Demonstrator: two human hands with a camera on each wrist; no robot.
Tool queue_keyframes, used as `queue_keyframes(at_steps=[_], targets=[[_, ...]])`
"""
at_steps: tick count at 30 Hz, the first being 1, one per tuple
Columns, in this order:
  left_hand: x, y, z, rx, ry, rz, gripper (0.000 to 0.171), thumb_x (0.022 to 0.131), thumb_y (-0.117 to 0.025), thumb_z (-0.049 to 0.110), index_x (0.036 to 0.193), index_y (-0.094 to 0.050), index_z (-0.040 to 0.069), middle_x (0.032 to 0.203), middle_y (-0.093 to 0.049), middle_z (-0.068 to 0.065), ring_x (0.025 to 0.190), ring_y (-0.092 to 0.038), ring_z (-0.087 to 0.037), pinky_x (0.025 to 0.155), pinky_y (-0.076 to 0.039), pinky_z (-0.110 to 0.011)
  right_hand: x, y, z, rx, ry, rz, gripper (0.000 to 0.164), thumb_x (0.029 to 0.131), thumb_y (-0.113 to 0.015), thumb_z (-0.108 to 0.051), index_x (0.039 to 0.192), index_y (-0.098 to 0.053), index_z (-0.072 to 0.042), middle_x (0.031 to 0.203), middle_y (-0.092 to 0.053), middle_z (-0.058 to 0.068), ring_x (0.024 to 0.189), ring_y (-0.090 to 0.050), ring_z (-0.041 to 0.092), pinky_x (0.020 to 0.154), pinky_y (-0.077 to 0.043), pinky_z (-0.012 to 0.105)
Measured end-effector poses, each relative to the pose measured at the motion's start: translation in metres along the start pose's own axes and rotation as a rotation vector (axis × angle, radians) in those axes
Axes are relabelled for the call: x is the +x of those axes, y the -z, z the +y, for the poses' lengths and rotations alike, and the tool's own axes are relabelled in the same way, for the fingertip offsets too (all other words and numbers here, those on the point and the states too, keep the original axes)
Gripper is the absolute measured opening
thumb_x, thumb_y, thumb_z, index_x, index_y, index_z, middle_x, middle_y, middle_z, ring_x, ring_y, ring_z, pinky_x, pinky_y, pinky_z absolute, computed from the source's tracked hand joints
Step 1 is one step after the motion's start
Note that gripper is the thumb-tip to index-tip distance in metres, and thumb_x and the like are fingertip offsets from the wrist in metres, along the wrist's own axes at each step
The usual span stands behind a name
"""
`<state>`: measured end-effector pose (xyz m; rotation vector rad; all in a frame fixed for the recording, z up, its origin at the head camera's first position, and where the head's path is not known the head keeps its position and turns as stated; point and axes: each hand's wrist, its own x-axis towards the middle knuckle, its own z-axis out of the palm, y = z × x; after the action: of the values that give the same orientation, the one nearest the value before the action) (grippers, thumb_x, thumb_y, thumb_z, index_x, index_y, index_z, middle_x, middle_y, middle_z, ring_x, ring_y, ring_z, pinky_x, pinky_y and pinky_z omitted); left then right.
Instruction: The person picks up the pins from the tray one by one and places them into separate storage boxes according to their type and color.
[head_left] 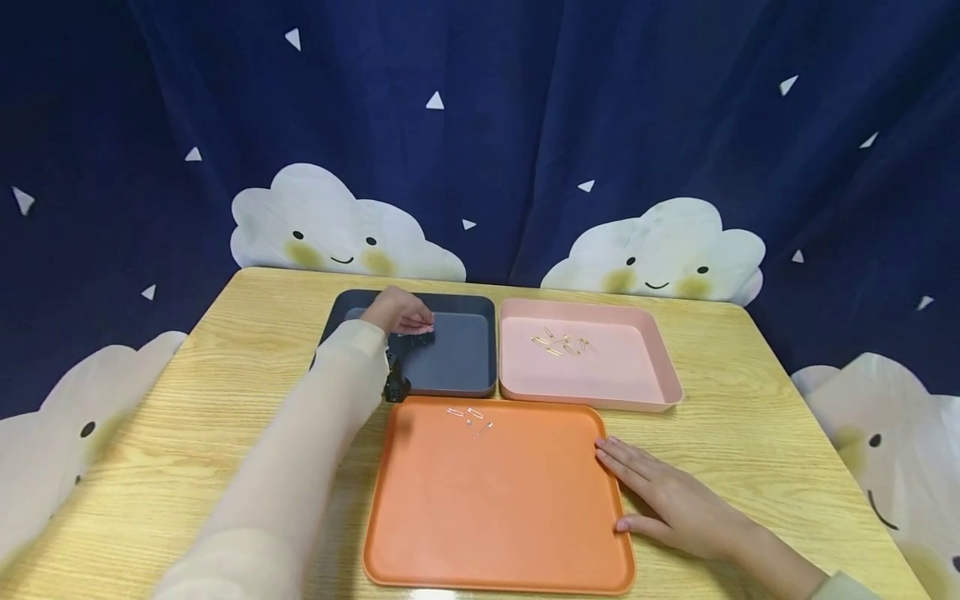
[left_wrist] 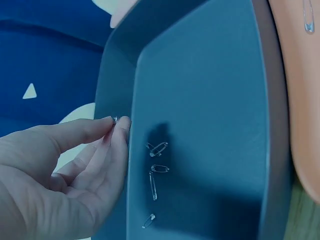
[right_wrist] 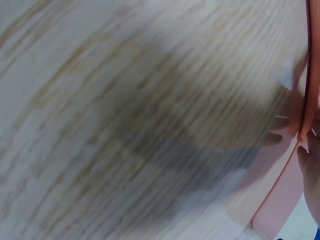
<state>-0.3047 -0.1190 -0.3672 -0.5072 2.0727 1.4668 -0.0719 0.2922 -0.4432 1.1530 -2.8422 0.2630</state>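
Over the dark grey tray [head_left: 457, 367], my left hand [head_left: 401, 312] pinches a silver safety pin [left_wrist: 115, 120] between thumb and fingertip. Only the pin's small end shows; the rest is hidden by the fingers. Below that hand, several silver safety pins [left_wrist: 153, 186] lie on the dark tray's floor. My right hand [head_left: 675, 504] rests with straight fingers at the right rim of the orange tray [head_left: 495, 508]. Near that tray's far edge lie several more silver safety pins [head_left: 476, 412].
A pink tray [head_left: 600, 379] stands right of the dark one, with several gold safety pins [head_left: 566, 346] inside. All three trays sit close together on a wooden table [head_left: 750, 433]. Behind the table hangs a dark blue curtain [head_left: 495, 142] with clouds on it.
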Motion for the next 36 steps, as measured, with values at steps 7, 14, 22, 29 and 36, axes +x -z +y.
queue_keyframes(at_steps=[7,14,22,29,36], targets=[[-0.001,-0.002,0.001,-0.001,0.015,0.011,0.035,0.093,-0.059,-0.001,0.127,-0.06,-0.007,0.078,-0.067,-0.008,0.065,-0.066,-0.013,0.099,-0.055,-0.026,0.0,0.0,0.0,0.025,-0.026,-0.022,0.08,0.089,-0.063,-0.053,0.154,-0.033,-0.018,0.159,-0.038,0.003,0.15,-0.011,-0.007,0.114,-0.002,-0.002],[-0.004,0.001,-0.002,0.031,-0.025,-0.052,0.038,0.095,-0.058,0.003,0.131,-0.058,-0.006,0.072,-0.068,-0.003,0.066,-0.067,-0.01,0.1,-0.055,-0.028,0.0,-0.001,-0.001,-0.008,0.001,-0.001,0.08,0.089,-0.064,-0.052,0.154,-0.034,-0.016,0.158,-0.04,0.005,0.15,-0.024,0.006,0.116,-0.002,0.0],[-0.023,0.007,-0.022,0.126,-0.165,-0.203,0.043,0.098,-0.058,0.014,0.135,-0.053,-0.006,0.125,-0.068,-0.018,0.079,-0.07,-0.007,0.099,-0.055,-0.032,-0.001,0.0,-0.003,-0.008,-0.002,0.006,0.078,0.089,-0.064,-0.051,0.153,-0.036,-0.016,0.157,-0.041,0.004,0.149,-0.022,0.003,0.116,-0.002,-0.001],[-0.053,0.007,-0.042,0.272,-0.282,-0.291,0.043,0.097,-0.06,0.02,0.133,-0.057,-0.005,0.132,-0.062,-0.023,0.099,-0.073,-0.015,0.103,-0.053,-0.039,0.0,0.001,-0.002,-0.042,0.045,0.041,0.078,0.089,-0.066,-0.049,0.152,-0.038,-0.012,0.155,-0.044,0.007,0.151,-0.016,-0.001,0.117,-0.002,0.001],[-0.081,0.0,-0.065,0.369,-0.453,-0.283,0.034,0.093,-0.065,0.017,0.118,-0.067,-0.005,0.112,-0.073,-0.02,0.097,-0.075,-0.024,0.091,-0.059,-0.038,0.001,0.002,-0.001,-0.049,0.06,0.044,0.079,0.088,-0.066,-0.05,0.152,-0.038,-0.012,0.155,-0.044,0.006,0.151,-0.017,0.0,0.118,-0.001,0.002]])
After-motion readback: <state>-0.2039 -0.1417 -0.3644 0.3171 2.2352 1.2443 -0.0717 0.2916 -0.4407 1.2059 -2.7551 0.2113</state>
